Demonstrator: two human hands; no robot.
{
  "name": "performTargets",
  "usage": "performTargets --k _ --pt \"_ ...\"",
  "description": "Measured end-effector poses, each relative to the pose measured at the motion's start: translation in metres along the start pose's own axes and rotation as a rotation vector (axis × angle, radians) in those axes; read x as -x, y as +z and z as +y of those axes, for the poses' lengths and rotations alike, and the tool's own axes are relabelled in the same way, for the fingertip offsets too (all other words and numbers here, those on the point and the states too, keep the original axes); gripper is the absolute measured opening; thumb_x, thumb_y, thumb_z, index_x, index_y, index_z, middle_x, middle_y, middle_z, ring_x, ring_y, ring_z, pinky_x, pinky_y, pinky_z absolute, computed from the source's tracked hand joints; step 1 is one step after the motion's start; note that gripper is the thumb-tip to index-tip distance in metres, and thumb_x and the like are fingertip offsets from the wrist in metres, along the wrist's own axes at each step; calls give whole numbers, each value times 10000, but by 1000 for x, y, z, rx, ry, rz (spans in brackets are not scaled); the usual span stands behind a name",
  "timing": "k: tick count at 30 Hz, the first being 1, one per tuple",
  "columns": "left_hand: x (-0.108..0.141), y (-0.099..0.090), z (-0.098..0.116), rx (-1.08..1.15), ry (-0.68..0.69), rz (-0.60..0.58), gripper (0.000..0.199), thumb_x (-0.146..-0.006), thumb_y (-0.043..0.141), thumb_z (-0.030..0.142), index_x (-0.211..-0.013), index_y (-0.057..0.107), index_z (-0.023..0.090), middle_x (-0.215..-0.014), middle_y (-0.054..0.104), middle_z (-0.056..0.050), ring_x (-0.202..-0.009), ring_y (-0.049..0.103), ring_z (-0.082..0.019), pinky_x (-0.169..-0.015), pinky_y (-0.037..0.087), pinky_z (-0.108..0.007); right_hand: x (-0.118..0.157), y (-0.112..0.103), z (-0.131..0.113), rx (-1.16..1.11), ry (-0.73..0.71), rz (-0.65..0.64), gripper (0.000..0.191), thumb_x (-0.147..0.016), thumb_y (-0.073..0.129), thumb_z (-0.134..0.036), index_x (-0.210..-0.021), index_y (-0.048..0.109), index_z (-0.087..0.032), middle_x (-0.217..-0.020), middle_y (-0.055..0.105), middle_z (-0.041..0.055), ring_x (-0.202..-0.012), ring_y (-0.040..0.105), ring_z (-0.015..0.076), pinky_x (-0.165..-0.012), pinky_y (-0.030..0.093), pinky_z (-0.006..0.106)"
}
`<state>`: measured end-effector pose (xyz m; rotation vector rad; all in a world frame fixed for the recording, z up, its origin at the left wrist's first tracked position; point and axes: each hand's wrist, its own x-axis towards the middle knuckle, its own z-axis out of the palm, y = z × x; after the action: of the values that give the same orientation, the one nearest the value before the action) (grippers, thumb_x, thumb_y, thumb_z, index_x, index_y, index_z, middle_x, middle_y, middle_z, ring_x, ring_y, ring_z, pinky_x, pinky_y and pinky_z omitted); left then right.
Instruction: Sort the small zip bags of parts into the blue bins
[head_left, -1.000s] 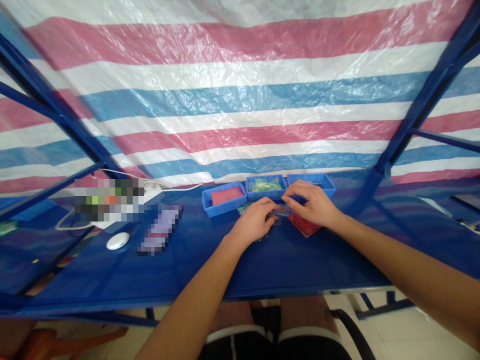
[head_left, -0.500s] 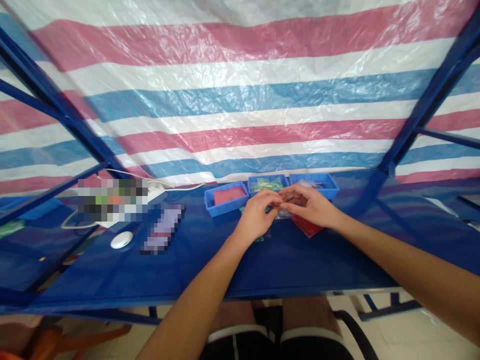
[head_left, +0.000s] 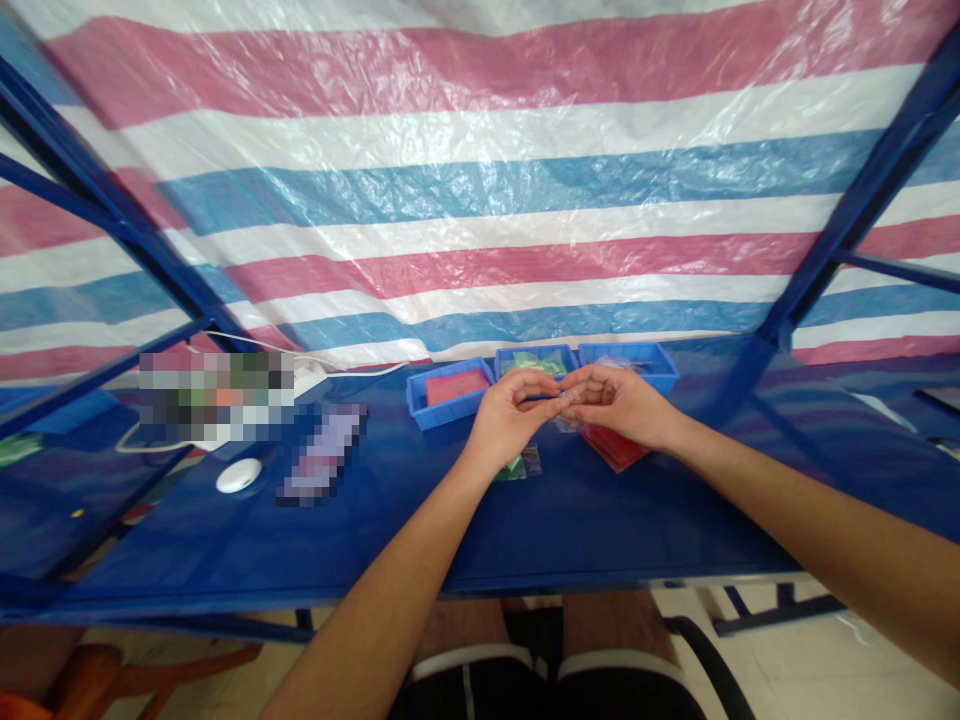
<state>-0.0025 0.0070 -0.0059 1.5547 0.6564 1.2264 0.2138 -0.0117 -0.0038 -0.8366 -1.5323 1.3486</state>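
Observation:
My left hand (head_left: pixel 508 418) and my right hand (head_left: pixel 621 402) meet over the blue table, fingertips pinched together. Between them is a small clear plastic bag (head_left: pixel 564 424), mostly covered by the fingers. Beneath my right hand lie flat red pieces (head_left: pixel 616 452). A green piece with a clear bag (head_left: pixel 513 468) rests on the table below my left wrist. Just beyond the hands stand three blue bins: a left bin (head_left: pixel 451 411) with red pieces, a middle bin (head_left: pixel 500 363) with green packets, and a right bin (head_left: pixel 663 374) with clear plastic.
To the left are a white round object (head_left: pixel 239 476), a blurred-out phone-like item (head_left: pixel 324 455) and a white cable (head_left: pixel 360 373). Blue frame posts (head_left: pixel 847 210) rise on both sides. A striped plastic sheet (head_left: pixel 480 200) hangs behind the table (head_left: pixel 600 530).
My hands have shifted slightly and their fingertips have drawn closer together. More of the green piece and clear bag below my left wrist shows. The view has tilted a little.

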Motion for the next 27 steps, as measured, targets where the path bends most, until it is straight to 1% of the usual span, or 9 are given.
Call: performTargets --k 3,6,11,13,17,22,24,27 --pt "0 -2 -2 -2 -61 -32 407 -781 899 365 -1070 713 147 -1038 766 -91 -952 750 -191 -904 616 -334 -1 -1 0 6 -15 44 433 -762 915 -359 -1108 692 -225 -968 801 37 -878 769 199 -839 609 353" --pt "1 -2 -2 -9 -76 -55 425 -755 917 338 -1073 713 144 -1026 775 -92 -924 750 -180 -899 603 -318 -3 -3 -1 22 -35 90 392 -777 894 -370 -1082 690 -232 -982 794 42 -872 757 202 -819 598 348" --pt "4 1 -1 -52 -99 -90 443 -804 867 294 -1181 677 160 -969 778 -76 -830 747 -151 -801 582 -268 -2 -2 -1 32 -28 81 355 -803 848 -311 -1103 675 -233 -945 769 20 -813 720 174 -754 566 311" --pt "4 1 -2 -68 -97 -95 422 -811 851 268 -1175 667 161 -968 777 -76 -815 745 -146 -791 578 -261 -2 -1 0 37 -21 70 347 -799 836 -275 -1099 670 -227 -922 758 7 -797 706 159 -740 549 291" --pt "6 0 -4 -103 -84 -95 400 -807 826 218 -1154 633 168 -956 771 -65 -798 735 -133 -784 572 -247 -2 0 2 48 -14 25 337 -818 790 -240 -1125 653 -217 -922 746 3 -810 699 155 -758 542 289" --pt "9 5 1 -125 -43 -106 413 -795 808 193 -1140 580 186 -943 754 -39 -789 719 -127 -786 576 -251 0 3 -1 95 -29 32 372 -771 772 -177 -1120 654 -221 -847 697 -29 -714 641 133 -667 501 261" --pt "11 7 5 -152 -26 -111 391 -794 792 177 -1116 570 191 -935 746 -30 -786 716 -126 -792 581 -257 0 5 -3 109 -32 30 361 -772 765 -175 -1113 658 -224 -849 701 -27 -708 639 134 -660 499 261" --pt "13 9 10 -225 -8 -107 361 -780 773 142 -1068 562 196 -920 743 -21 -783 719 -128 -794 584 -258 2 6 -3 95 -37 -4 348 -780 788 -213 -1105 664 -228 -901 735 -6 -745 675 148 -695 527 278"
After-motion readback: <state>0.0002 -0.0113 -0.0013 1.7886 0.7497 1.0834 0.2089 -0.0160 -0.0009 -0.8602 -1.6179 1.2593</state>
